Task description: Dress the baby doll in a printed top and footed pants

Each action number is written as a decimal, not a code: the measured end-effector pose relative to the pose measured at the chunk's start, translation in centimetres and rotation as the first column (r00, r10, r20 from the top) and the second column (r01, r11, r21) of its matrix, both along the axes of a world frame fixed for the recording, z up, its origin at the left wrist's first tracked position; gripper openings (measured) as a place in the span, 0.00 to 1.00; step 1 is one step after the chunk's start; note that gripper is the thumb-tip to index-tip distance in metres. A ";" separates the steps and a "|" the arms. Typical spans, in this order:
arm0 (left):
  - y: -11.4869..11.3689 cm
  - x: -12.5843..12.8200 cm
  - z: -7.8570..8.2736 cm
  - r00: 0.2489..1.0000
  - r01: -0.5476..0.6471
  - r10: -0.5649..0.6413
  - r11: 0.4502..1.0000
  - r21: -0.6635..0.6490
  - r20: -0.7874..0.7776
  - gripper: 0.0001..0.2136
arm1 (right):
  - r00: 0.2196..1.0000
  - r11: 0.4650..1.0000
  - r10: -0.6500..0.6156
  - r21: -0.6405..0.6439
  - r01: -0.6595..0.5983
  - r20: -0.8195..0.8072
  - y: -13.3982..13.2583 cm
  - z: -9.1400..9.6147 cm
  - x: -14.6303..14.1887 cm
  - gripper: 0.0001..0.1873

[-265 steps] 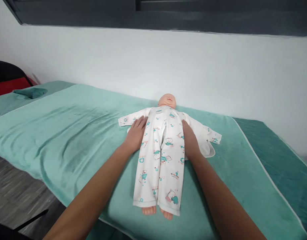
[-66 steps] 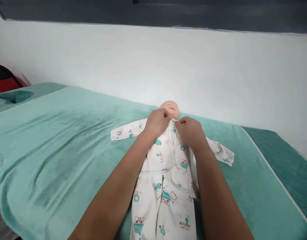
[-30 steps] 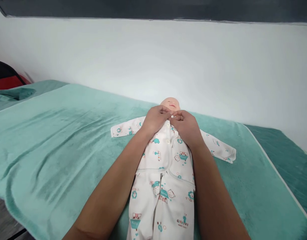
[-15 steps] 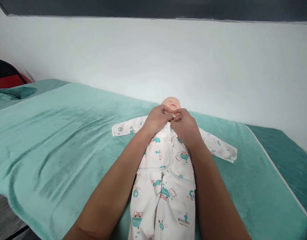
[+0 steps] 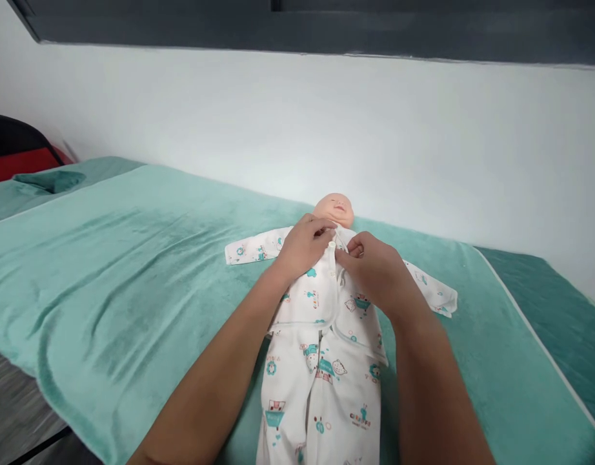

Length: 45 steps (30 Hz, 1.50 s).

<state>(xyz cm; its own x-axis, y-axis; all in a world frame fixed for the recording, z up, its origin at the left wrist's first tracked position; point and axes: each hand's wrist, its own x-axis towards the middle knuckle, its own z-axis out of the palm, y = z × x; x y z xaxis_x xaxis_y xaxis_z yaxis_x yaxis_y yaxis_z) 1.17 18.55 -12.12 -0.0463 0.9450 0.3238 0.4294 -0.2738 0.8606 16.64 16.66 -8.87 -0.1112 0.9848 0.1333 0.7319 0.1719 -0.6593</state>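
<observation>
A teal blanket covers the bed across the frame. At centre lies a printed white sleepsuit, worn by a doll on its back. The left hand and right hand each pinch a front edge of the suit beside a snap just below the collar.

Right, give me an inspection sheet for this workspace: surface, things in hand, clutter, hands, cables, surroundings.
Surface: teal blanket, wrinkled, spread wide.
Things: doll on its back in a white printed sleepsuit, sleeves spread out flat.
Clutter: bunched teal cloth at far left.
Hands: left hand and right hand both pinch the sleepsuit's front just below the doll's chin.
Cables: nothing seen.
Surroundings: white wall behind, dark ledge above it, red and black object at far left.
</observation>
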 end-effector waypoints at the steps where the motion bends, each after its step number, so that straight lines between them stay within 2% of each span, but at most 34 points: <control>1: -0.5 -0.1 0.0 0.999 0.008 -0.009 1.000 0.022 0.033 0.07 | 1.000 1.000 -0.001 0.009 0.001 0.011 -0.2 0.1 -0.1 0.09; 4: -1.7 -0.5 0.0 0.995 0.022 -0.028 0.998 0.064 0.100 0.09 | 1.000 1.000 -0.004 0.019 0.004 -0.027 -0.2 0.2 0.1 0.11; 7: -2.4 -1.0 0.1 0.989 0.100 -0.106 0.993 0.067 0.100 0.11 | 0.988 0.996 0.009 -0.083 -0.022 -0.155 0.2 0.0 0.7 0.12; 10: -2.3 -1.3 0.1 0.979 0.181 -0.185 0.982 0.063 0.082 0.10 | 0.941 0.985 0.017 -0.155 -0.074 -0.338 0.5 -0.3 1.1 0.15; 14: -2.1 -1.4 0.2 0.979 0.201 -0.202 0.979 0.036 0.035 0.06 | 0.870 0.981 0.045 -0.141 -0.130 -0.491 0.9 -0.8 0.9 0.18; 18: -2.4 -1.1 0.4 0.990 0.144 -0.143 0.989 0.028 -0.016 0.04 | 0.847 0.989 0.011 -0.121 -0.089 -0.531 1.1 -1.4 0.3 0.17; 22: -2.6 -0.9 0.5 0.993 0.120 -0.120 0.992 0.025 -0.009 0.04 | 0.821 0.997 0.030 -0.039 -0.063 -0.570 1.2 -1.8 -0.2 0.16; 27: -2.6 -0.9 0.4 0.962 0.146 -0.128 0.987 -0.062 0.242 0.06 | 0.779 0.997 0.061 0.011 -0.070 -0.624 1.1 -2.1 -0.6 0.14; 30: -2.6 -0.6 0.2 0.915 0.162 -0.139 0.986 -0.030 0.378 0.08 | 0.755 0.996 0.082 0.031 -0.081 -0.651 1.2 -2.3 -0.7 0.14; 32: -2.6 -0.4 0.1 0.897 0.175 -0.153 0.985 -0.014 0.414 0.09 | 0.755 0.996 0.086 0.037 -0.082 -0.650 1.2 -2.4 -0.7 0.14; 37: -2.5 -0.4 0.1 0.915 0.183 -0.161 0.983 -0.023 0.371 0.08 | 0.803 0.998 0.059 0.022 -0.058 -0.593 0.8 -1.9 -0.8 0.14; 45: -2.6 -0.6 0.1 0.943 0.184 -0.169 0.983 -0.026 0.286 0.03 | 0.794 0.995 0.081 0.003 -0.099 -0.602 0.9 -2.0 -0.7 0.12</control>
